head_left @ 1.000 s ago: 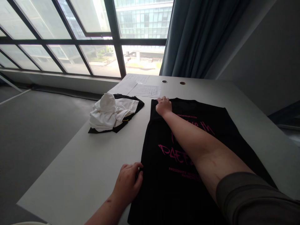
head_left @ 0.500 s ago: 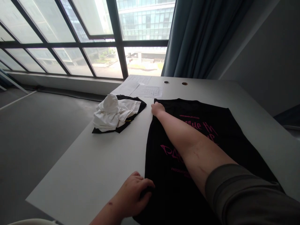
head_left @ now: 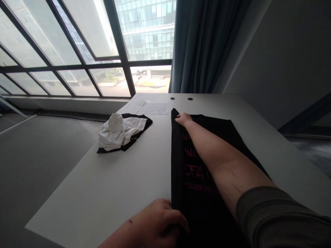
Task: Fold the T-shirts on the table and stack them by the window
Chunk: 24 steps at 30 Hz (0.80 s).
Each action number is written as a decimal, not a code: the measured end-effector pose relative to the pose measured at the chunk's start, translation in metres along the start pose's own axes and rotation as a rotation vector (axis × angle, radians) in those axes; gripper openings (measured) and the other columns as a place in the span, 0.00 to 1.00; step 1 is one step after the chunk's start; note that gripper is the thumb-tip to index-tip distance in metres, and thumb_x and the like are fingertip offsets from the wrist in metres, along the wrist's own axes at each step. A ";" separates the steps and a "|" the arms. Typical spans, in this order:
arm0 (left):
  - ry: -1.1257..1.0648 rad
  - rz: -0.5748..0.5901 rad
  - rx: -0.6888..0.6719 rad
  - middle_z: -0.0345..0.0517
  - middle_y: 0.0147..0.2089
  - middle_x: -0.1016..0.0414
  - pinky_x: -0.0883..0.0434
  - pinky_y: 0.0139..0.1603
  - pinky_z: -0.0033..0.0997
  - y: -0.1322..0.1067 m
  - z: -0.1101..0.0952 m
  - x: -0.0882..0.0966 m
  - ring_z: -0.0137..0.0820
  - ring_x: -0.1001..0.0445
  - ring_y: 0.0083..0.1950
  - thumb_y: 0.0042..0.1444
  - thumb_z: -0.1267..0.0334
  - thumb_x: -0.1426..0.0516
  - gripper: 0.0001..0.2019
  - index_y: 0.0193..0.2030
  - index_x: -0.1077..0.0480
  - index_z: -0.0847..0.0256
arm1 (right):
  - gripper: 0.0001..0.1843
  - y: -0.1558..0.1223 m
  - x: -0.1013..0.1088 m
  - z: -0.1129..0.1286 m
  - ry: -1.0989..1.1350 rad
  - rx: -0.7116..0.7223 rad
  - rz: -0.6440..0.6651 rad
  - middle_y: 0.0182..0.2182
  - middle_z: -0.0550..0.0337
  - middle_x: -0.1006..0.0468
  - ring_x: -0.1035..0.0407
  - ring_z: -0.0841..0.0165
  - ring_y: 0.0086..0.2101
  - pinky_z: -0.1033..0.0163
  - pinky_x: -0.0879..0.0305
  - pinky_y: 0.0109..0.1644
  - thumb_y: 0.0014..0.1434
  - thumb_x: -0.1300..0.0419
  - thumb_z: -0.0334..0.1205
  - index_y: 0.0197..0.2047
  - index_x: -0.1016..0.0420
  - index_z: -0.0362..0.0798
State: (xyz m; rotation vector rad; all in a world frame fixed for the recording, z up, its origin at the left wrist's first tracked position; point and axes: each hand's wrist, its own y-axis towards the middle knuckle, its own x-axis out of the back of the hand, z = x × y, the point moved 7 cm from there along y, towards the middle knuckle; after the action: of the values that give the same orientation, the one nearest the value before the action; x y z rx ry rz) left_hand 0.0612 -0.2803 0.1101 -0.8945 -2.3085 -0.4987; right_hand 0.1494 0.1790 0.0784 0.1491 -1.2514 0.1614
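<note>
A black T-shirt with pink lettering (head_left: pixel 179 179) lies lengthwise on the white table (head_left: pixel 124 182), right of centre in the frame. At bottom centre, the left hand (head_left: pixel 157 225) curls its fingers shut over the shirt's near left edge. The right hand (head_left: pixel 184 119), at centre, is closed on the far left edge. A crumpled white-and-black heap of clothes (head_left: pixel 117 133) sits centre left, and paper sheets (head_left: pixel 155 107) lie beyond.

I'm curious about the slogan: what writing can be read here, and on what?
"EFA": a pink fragment on the shirt; the rest of that word is hidden.
The other pink lines on the shirt are too blurred to read.
The print on the papers is too small to read.
</note>
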 end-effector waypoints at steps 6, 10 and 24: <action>0.082 0.242 0.077 0.33 0.23 0.29 0.27 0.41 0.29 0.035 -0.007 -0.039 0.30 0.28 0.25 0.53 0.68 0.42 0.17 0.49 0.23 0.50 | 0.35 -0.016 -0.008 -0.055 0.010 -0.088 0.093 0.65 0.45 0.28 0.35 0.52 0.64 0.54 0.37 0.66 0.59 0.38 0.43 0.69 0.30 0.44; 0.098 0.406 0.229 0.32 0.24 0.27 0.32 0.29 0.27 0.044 0.002 -0.056 0.33 0.26 0.26 0.52 0.63 0.39 0.21 0.54 0.27 0.49 | 0.43 -0.031 -0.030 -0.071 -0.011 -0.147 0.189 0.72 0.41 0.39 0.54 0.43 0.72 0.37 0.46 0.70 0.60 0.38 0.47 0.75 0.41 0.45; 0.506 -0.208 0.336 0.50 0.79 0.46 0.50 0.77 0.63 0.046 0.068 -0.050 0.49 0.47 0.79 0.67 0.52 0.42 0.28 0.73 0.38 0.47 | 0.41 -0.053 -0.069 -0.092 -0.051 -0.135 0.033 0.78 0.45 0.57 0.65 0.52 0.75 0.41 0.68 0.76 0.70 0.57 0.55 0.79 0.55 0.42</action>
State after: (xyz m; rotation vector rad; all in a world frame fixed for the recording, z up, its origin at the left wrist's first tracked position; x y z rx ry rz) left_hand 0.0958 -0.2351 0.0321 -0.3193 -1.9408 -0.3550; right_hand 0.2250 0.1433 -0.0168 0.0159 -1.3120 0.1011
